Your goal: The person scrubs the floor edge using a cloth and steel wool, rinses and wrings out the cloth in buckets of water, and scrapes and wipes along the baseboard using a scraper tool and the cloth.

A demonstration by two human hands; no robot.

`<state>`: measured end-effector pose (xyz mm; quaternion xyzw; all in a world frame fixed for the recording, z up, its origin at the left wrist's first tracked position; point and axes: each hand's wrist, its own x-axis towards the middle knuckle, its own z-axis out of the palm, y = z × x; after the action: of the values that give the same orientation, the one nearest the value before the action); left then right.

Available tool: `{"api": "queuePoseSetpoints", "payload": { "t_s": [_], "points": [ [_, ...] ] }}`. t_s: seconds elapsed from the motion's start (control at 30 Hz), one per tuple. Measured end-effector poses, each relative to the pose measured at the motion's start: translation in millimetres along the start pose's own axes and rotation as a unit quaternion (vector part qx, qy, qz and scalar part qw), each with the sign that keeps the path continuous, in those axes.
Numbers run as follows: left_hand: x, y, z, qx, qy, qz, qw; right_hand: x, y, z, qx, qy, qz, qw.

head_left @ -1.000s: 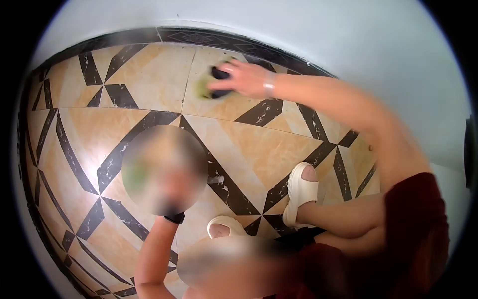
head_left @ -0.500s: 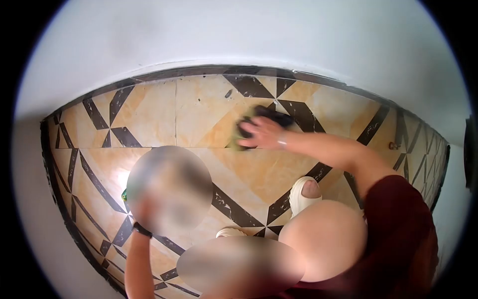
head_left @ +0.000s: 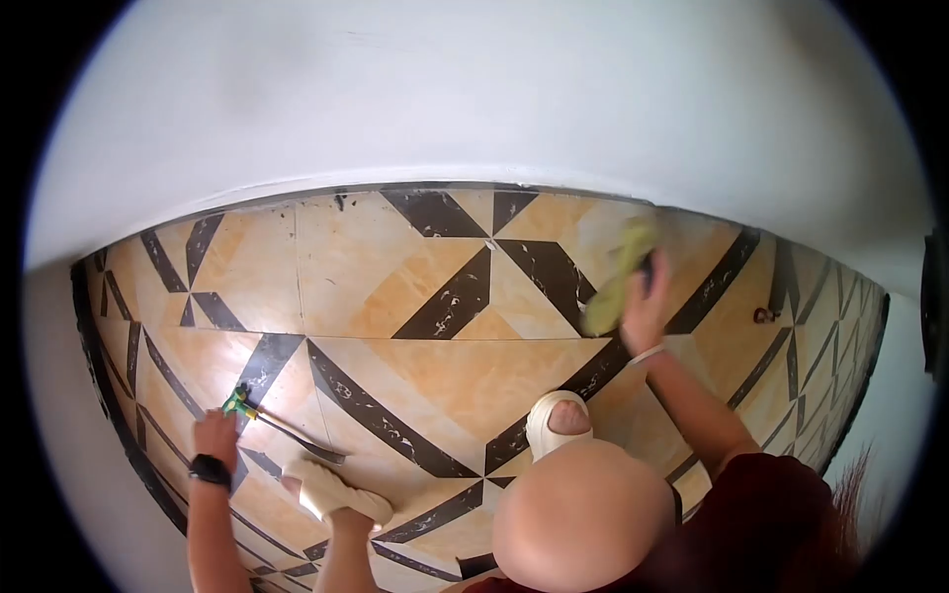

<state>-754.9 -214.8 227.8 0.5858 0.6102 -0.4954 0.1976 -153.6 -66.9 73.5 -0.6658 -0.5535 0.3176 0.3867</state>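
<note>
Floor (head_left: 539, 367), tool (head_left: 289, 431) left, yellow-green object (head_left: 618, 282) right, in hands (head_left: 215, 435) (head_left: 645, 316)

Left hand (head_left: 215, 435), with a dark watch (head_left: 209, 469) at the wrist, gripped the green-and-yellow handle of a tool (head_left: 240, 400), whose slender dark shaft slanted toward one cream slipper (head_left: 346, 494). Right hand (head_left: 645, 308), with a pale band (head_left: 647, 355) at the wrist, held an elongated yellow-green item (head_left: 621, 282), blurred, near the wall (head_left: 474, 99). The second cream slipper (head_left: 539, 425) stood on the patterned tile floor (head_left: 395, 366); a small reddish-brown object (head_left: 764, 315) lay farther right.
</note>
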Motion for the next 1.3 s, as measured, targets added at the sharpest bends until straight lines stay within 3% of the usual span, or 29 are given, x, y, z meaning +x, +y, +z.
{"api": "queuePoseSetpoints", "payload": {
  "t_s": [0.03, 0.13, 0.23, 0.33, 0.4, 0.43, 0.47, 0.57, 0.6, 0.67, 0.73, 0.8, 0.9, 0.97, 1.07, 1.1, 1.13, 1.17, 1.23, 1.3],
  "points": [
    [21.5, 8.9, 10.9, 0.045, -0.036, 0.05, 0.997, 21.4, 15.3, -37.7, -0.125, 0.061, 0.033, 0.99],
    [44.4, 91.1, -11.2, -0.082, 0.129, 0.21, 0.966, 71.6, 93.5, -77.2, -0.359, 0.135, 0.033, 0.923],
    [39.6, 127.0, -59.9, -0.121, 0.198, 0.281, 0.931, 83.1, 71.1, -31.4, -0.423, 0.147, 0.138, 0.883],
    [19.3, 110.7, -72.4, -0.129, 0.23, 0.322, 0.909, 70.6, 50.2, 31.8, -0.41, 0.172, 0.117, 0.888],
    [1.2, 80.9, -60.5, -0.174, 0.276, 0.331, 0.885, 39.2, 3.1, 100.8, -0.436, 0.116, 0.067, 0.89],
    [-5.3, 64.3, -43.0, -0.195, 0.286, 0.328, 0.879, 22.6, 1.7, 140.5, -0.397, 0.096, -0.1, 0.907],
    [-11.6, 44.6, -20.3, -0.211, 0.223, 0.318, 0.897, 7.2, -32.1, 187.1, -0.366, 0.048, -0.108, 0.923],
    [-38.6, -11.4, 23.3, -0.184, 0.183, 0.345, 0.902, -17.2, -126.2, 346.9, -0.325, -0.025, -0.153, 0.933],
    [-45.6, -28.0, 31.4, -0.174, 0.171, 0.354, 0.903, -21.1, -175.3, 377.2, -0.303, -0.18, -0.105, 0.93],
    [-49.6, -49.4, 36.4, -0.191, 0.197, 0.389, 0.88, -32.2, -231.4, 444.6, -0.256, -0.282, -0.127, 0.916],
    [-37.2, -63.0, 42.4, -0.179, 0.212, 0.447, 0.851, -48.5, -297.9, 464.8, -0.202, -0.342, -0.061, 0.916],
    [-25.8, -56.6, 32.4, -0.158, 0.312, 0.513, 0.784, -75.7, -326.1, 483.7, -0.17, -0.284, -0.02, 0.943],
    [-1.4, -26.2, 20.8, -0.135, 0.354, 0.61, 0.696, -99.8, -351.1, 418.0, -0.178, -0.363, -0.051, 0.913],
    [1.1, -3.2, 15.2, -0.096, 0.368, 0.642, 0.665, -103.9, -341.7, 351.2, -0.226, -0.363, -0.096, 0.899],
    [0.7, 22.9, 16.9, -0.177, 0.361, 0.665, 0.63, -93.4, -286.0, 241.5, -0.235, -0.316, -0.067, 0.917],
    [6.4, 26.4, 20.5, -0.198, 0.365, 0.664, 0.622, -86.1, -274.2, 205.6, -0.232, -0.301, 0.058, 0.923],
    [12.8, 29.6, 24.6, -0.219, 0.368, 0.662, 0.615, -87.5, -292.6, 176.5, -0.319, -0.217, 0.086, 0.919],
    [18.3, 31.7, 27.2, -0.242, 0.373, 0.656, 0.61, -77.7, -265.5, 151.1, -0.271, -0.169, 0.127, 0.939],
    [34.0, 24.3, 37.7, -0.215, 0.356, 0.597, 0.686, -58.6, -251.1, 122.0, -0.227, -0.043, 0.326, 0.917],
    [55.5, 10.3, 60.7, -0.194, 0.345, 0.54, 0.742, -31.6, -186.7, 95.3, -0.146, 0.018, 0.284, 0.948]
  ]
}}
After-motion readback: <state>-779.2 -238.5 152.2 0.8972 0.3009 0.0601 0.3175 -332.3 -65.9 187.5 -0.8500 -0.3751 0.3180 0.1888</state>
